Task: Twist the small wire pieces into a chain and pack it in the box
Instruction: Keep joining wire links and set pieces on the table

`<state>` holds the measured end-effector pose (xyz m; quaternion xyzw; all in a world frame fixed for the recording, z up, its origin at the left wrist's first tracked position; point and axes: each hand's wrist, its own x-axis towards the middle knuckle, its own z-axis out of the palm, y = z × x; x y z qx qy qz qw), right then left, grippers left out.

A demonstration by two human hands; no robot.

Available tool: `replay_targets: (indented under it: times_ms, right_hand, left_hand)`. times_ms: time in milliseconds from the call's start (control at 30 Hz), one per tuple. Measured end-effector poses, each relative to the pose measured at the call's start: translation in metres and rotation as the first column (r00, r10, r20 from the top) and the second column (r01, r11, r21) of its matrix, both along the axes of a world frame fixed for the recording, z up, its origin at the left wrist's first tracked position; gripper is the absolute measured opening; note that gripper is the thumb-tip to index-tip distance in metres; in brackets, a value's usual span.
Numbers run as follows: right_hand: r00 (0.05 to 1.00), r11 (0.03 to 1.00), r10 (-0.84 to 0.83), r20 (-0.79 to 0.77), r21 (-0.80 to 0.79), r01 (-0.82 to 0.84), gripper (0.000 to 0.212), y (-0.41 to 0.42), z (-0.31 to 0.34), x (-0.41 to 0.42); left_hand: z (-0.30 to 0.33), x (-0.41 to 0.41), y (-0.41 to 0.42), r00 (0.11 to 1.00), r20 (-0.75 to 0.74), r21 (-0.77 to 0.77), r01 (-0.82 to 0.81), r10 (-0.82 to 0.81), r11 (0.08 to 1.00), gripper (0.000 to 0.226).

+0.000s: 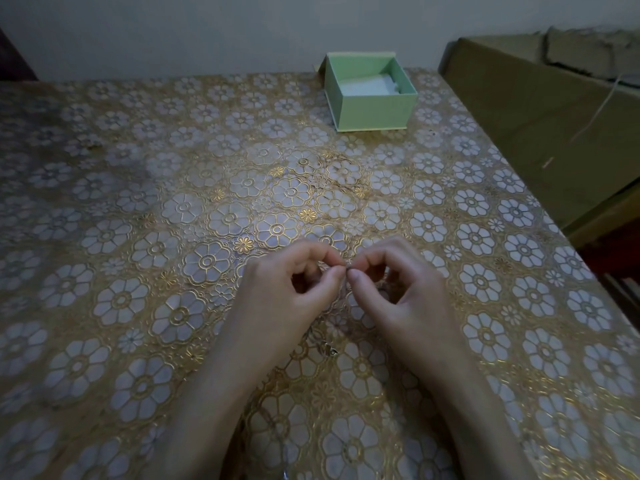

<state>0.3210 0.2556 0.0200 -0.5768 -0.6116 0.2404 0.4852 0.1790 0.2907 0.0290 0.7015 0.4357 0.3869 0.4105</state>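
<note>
My left hand (294,289) and my right hand (398,289) meet over the near middle of the table, thumb and forefinger of each pinched on a tiny dark wire piece (347,269) between the fingertips. A thin chain (323,344) trails down from the hands onto the tablecloth between my wrists; its small metal links are hard to make out. The pale green box (374,109) stands open at the far edge of the table, with white padding inside.
The table wears a gold and white flower-patterned cloth (138,271). A large brown cardboard box (554,116) stands against the table's right side, with a thin cord hanging over it. A wall runs behind the table.
</note>
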Motion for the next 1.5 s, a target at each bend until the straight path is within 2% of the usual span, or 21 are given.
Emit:
replay_targets:
  times_ms: [67, 200, 267, 467, 600, 767, 933, 1233, 1500]
  right_hand:
    - [1.0, 1.0, 0.0, -0.011, -0.003, 0.0, 0.005, 0.0, 0.0, 0.0]
    - [0.998, 0.999, -0.005, -0.059, -0.04, 0.003, 0.005, -0.001, 0.001, -0.001]
    - [0.997, 0.998, -0.012, -0.073, -0.063, 0.007, 0.004, -0.001, 0.002, -0.002]
    - [0.965, 0.991, -0.049, -0.259, -0.133, 0.015, 0.01, 0.0, 0.005, -0.005]
    - [0.949, 0.987, -0.052, -0.311, -0.163, 0.001, 0.01, -0.001, 0.005, -0.006]
    - [0.953, 0.985, -0.008, -0.302, -0.165, -0.044, 0.01, -0.001, 0.004, -0.002]
    - [0.953, 0.977, 0.025, -0.302, -0.196, -0.088, 0.009, -0.001, 0.004, 0.003]
    - [0.959, 0.971, 0.056, -0.277, -0.208, -0.117, 0.007, 0.0, 0.004, 0.006]
    - [0.96, 0.971, 0.048, -0.276, -0.212, -0.11, 0.008, 0.0, 0.003, 0.007]
  left_hand:
    - [0.0, 0.0, 0.0, 1.0, 0.004, 0.001, -0.002, 0.002, 1.0, 0.004]
    - [-0.001, 0.0, 0.0, 1.0, 0.008, 0.006, 0.002, -0.002, 1.0, 0.015]
    - [0.0, 0.0, 0.0, 1.0, 0.008, 0.011, -0.004, 0.004, 1.0, 0.01]
    - [0.006, 0.001, -0.003, 0.997, 0.068, -0.007, 0.026, -0.025, 1.0, 0.015]
    - [0.006, 0.002, -0.004, 0.997, 0.06, 0.007, 0.05, -0.05, 0.999, 0.017]
    - [0.007, 0.0, -0.004, 0.994, 0.01, 0.001, 0.105, -0.105, 0.994, 0.013]
    - [0.002, 0.001, -0.003, 0.989, -0.111, 0.086, 0.108, -0.098, 0.99, 0.023]
    - [-0.004, 0.0, -0.002, 0.985, -0.112, 0.139, 0.145, -0.13, 0.98, 0.004]
    - [-0.007, -0.001, 0.0, 0.98, -0.122, 0.152, 0.172, -0.154, 0.973, 0.009]
